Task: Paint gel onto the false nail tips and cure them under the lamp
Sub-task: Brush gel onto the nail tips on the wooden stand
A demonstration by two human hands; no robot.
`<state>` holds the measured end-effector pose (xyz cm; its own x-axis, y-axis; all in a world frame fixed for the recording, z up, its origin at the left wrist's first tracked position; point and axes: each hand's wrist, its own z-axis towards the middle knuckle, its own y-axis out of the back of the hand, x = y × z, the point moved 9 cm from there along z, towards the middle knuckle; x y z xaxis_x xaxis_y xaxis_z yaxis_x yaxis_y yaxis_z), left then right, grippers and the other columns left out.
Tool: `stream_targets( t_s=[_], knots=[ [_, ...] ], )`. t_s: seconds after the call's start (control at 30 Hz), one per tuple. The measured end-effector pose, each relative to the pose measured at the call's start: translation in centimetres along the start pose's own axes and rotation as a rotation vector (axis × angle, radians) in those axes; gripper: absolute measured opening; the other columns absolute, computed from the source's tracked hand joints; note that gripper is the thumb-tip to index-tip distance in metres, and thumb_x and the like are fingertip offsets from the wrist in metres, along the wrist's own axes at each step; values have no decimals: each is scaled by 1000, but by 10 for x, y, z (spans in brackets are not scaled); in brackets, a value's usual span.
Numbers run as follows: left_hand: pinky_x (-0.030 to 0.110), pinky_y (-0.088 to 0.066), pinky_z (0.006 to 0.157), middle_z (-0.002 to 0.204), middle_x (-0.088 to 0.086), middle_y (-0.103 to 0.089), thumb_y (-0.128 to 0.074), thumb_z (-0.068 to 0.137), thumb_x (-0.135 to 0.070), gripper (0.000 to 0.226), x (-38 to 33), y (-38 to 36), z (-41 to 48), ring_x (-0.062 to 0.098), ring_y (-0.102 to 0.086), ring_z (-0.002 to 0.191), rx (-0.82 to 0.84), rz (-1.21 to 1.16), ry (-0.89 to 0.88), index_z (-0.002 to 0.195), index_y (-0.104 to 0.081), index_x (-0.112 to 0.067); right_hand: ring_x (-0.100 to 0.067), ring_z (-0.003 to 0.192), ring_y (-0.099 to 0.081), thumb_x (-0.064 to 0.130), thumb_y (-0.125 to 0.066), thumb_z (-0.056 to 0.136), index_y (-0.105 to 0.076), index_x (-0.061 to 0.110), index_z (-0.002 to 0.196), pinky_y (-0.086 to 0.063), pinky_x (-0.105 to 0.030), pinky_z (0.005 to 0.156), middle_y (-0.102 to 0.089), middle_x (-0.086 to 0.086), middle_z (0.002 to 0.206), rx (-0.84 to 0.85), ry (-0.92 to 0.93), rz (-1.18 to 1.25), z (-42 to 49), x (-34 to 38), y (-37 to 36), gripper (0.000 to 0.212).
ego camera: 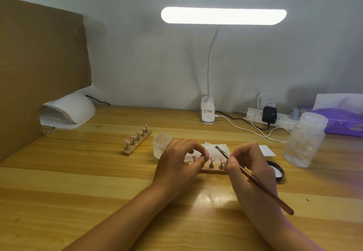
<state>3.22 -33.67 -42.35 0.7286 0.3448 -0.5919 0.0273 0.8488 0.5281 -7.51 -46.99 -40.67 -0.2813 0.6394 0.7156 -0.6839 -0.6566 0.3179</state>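
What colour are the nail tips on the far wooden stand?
The nail tips are pale pink, as the head view shows.

Glossy wood table (78, 182); matt cardboard sheet (39, 64); clear plastic jar (303, 140).

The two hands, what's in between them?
In the head view, pink nail tips on a wooden holder stand between the left hand and right hand.

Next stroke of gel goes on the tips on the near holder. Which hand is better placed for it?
Right. The right hand grips the brush, bristles aimed at the pink nail tips on the near wooden holder. The left hand is busy pinching one tip there and holds no tool.
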Motion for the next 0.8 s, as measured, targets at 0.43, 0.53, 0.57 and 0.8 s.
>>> stream_targets(
  t_s=[0.43,0.53,0.57,0.8],
  knots=[
    [32,-49,74,76,-22,-64,-74,82,-26,12,17,-17,1,5,-58,85,138,-41,83,77,-68,-34,-17,67,-62,15,-59,85,-55,20,82,-51,-47,65,-63,0,67,10,-29,47,3,-4,-2,7],
    [40,-50,76,76,-18,-66,-74,82,-28,7,20,-22,0,10,-60,83,178,-43,100,79,-69,-31,-16,64,-62,10,-61,86,-55,19,82,-50,-43,64,-64,-3,67,15,-33,50,3,-5,-3,11],
    [40,-50,76,77,-16,-66,-75,81,-28,6,21,-23,0,11,-61,83,182,-48,104,80,-69,-30,-16,64,-62,10,-61,86,-55,19,82,-49,-43,63,-64,-2,67,19,-33,48,3,-5,-3,12],
    [38,-52,78,84,-13,-66,-77,80,-31,11,23,-20,1,8,-62,83,170,-55,148,85,-69,-26,-17,64,-61,12,-62,85,-56,18,82,-51,-46,64,-63,-4,67,28,-34,56,2,-4,-3,9]
  ],
)
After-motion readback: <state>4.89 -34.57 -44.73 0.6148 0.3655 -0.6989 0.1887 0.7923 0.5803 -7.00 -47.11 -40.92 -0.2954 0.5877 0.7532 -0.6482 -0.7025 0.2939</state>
